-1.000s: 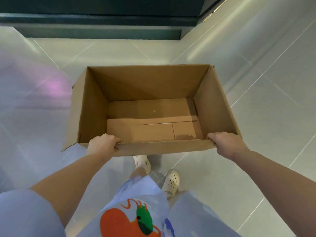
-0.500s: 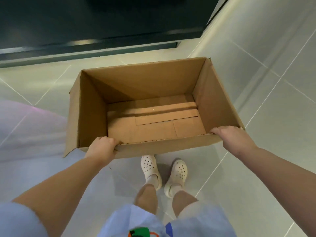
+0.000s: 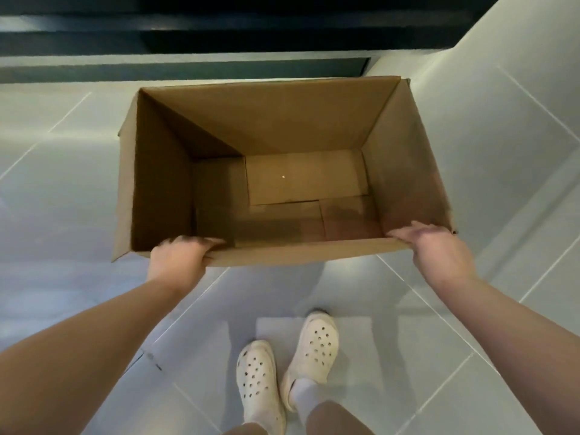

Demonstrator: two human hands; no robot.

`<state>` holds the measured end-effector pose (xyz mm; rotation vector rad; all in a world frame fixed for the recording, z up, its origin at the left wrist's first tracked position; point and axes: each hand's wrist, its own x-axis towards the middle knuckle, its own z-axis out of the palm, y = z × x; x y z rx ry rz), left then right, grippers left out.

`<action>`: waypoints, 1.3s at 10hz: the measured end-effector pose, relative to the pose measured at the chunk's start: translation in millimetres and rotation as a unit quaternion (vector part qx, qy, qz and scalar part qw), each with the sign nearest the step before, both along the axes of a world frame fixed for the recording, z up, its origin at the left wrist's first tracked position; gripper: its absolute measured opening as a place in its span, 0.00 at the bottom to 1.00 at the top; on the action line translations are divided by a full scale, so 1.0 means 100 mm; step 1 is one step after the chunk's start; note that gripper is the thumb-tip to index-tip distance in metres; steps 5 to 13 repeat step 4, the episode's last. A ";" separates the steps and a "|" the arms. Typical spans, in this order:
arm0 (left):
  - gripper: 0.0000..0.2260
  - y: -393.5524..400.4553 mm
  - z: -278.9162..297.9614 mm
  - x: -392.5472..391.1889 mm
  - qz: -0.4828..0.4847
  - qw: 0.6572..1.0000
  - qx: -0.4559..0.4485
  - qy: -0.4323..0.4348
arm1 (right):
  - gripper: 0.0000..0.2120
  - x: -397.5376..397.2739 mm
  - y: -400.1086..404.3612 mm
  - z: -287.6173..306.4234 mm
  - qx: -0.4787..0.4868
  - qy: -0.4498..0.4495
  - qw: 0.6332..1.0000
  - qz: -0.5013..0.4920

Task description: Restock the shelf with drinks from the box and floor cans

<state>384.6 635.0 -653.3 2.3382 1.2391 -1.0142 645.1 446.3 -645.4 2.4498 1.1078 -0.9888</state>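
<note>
You now look almost straight down into the cardboard box [image 3: 282, 146], where half a second ago it sat lower in the picture and tipped more away from you. Your feet have also shifted: the white clogs [image 3: 284, 368] now stand well behind the near wall instead of just under it. The box has no drinks in it, only its folded bottom flaps. No shelf stock or floor cans show in this view, so I judge the box's share of the restocking is done and you are carrying it off or putting it down; whether its base already touches the tiled floor [image 3: 62, 189] I cannot tell.

Going left to right: your left hand [image 3: 179, 259] grips the near wall close to the left corner. Its fingers [image 3: 201, 243] curl over the top edge and into the box, close together, with the back of the hand toward you. The box hangs between your hands, open side up and roughly level. Your right hand [image 3: 439, 249] holds the near right corner, with the fingers [image 3: 405, 235] lying along the rim and hooked over it, pressed together, not spread. The thumbs sit under the edge, out of sight. Beyond the far wall runs a dark band [image 3: 219, 39], too blurred to name.
</note>
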 end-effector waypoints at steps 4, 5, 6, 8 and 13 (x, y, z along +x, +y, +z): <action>0.30 -0.13 0.34 0.50 0.121 0.976 -0.073 -0.163 | 0.23 -0.36 -0.10 0.15 0.054 0.119 0.990 -0.044; 0.30 -0.13 0.34 0.50 0.121 0.976 -0.073 -0.163 | 0.23 -0.36 -0.10 0.15 0.054 0.119 0.990 -0.044; 0.30 -0.13 0.34 0.50 0.121 0.976 -0.073 -0.163 | 0.23 -0.36 -0.10 0.15 0.054 0.119 0.990 -0.044; 0.30 -0.13 0.34 0.50 0.121 0.976 -0.073 -0.163 | 0.23 -0.36 -0.10 0.15 0.054 0.119 0.990 -0.044; 0.30 -0.13 0.34 0.50 0.121 0.976 -0.073 -0.163 | 0.23 -0.36 -0.10 0.15 0.054 0.119 0.990 -0.044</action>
